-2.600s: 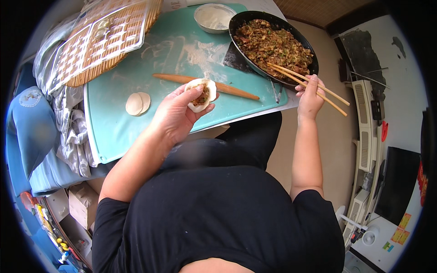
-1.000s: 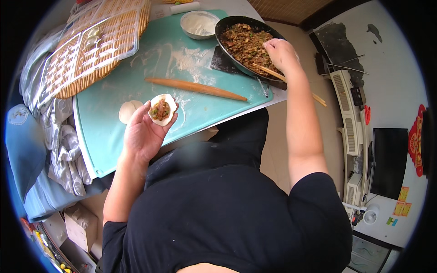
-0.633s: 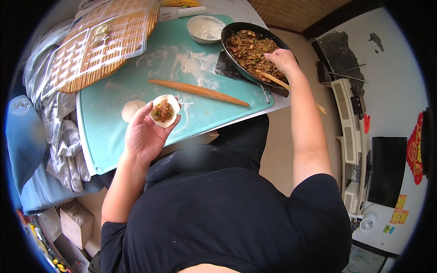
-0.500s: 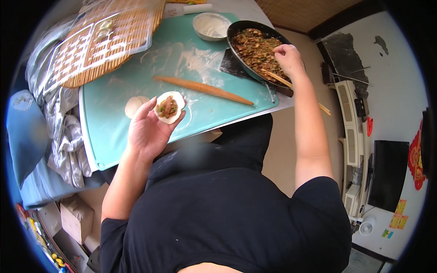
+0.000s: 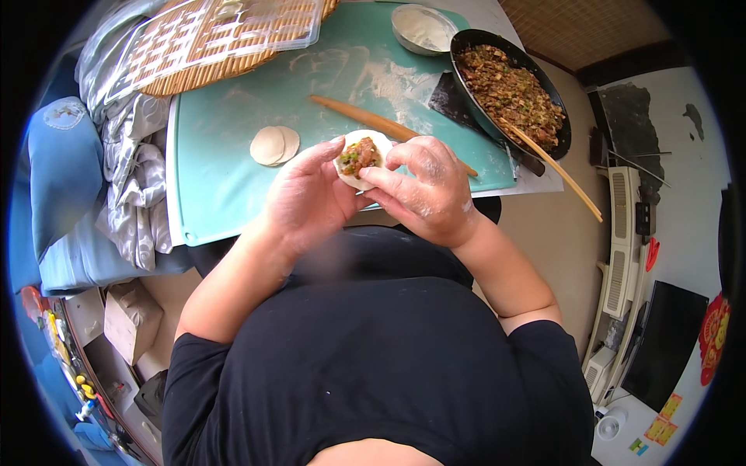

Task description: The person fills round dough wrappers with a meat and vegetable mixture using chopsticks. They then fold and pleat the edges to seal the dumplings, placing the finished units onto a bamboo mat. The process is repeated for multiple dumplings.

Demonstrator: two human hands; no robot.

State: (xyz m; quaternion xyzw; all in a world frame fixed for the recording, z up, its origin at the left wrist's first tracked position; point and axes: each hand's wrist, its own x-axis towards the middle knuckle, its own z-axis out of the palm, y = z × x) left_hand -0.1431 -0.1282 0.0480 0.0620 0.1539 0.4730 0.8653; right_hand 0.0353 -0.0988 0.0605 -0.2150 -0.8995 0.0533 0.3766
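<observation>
Above the near edge of the green mat, my left hand [image 5: 311,194] holds a round dumpling wrapper [image 5: 375,144] with a mound of meat and vegetable filling [image 5: 358,158] on it. Flour-dusted, my right hand [image 5: 429,186] grips the wrapper's right and near edge between thumb and fingers. The wrapper is still spread, with its filling showing. On the mat, left of my hands, lie overlapping bare wrappers [image 5: 269,145]. Just beyond my right hand is a wooden rolling pin [image 5: 361,116], partly hidden behind it.
A dark pan [image 5: 566,128] of filling stands at the right, chopsticks [image 5: 556,169] resting across its rim and jutting past the table. Behind the mat [image 5: 217,206] sits a metal bowl of flour [image 5: 423,29]. A woven tray [image 5: 202,78] with a clear plastic tray [image 5: 299,35] lies far left.
My right hand has left the pan and come to the wrapper in my left hand. The chopsticks now rest on the pan alone. The whole view has shifted.
</observation>
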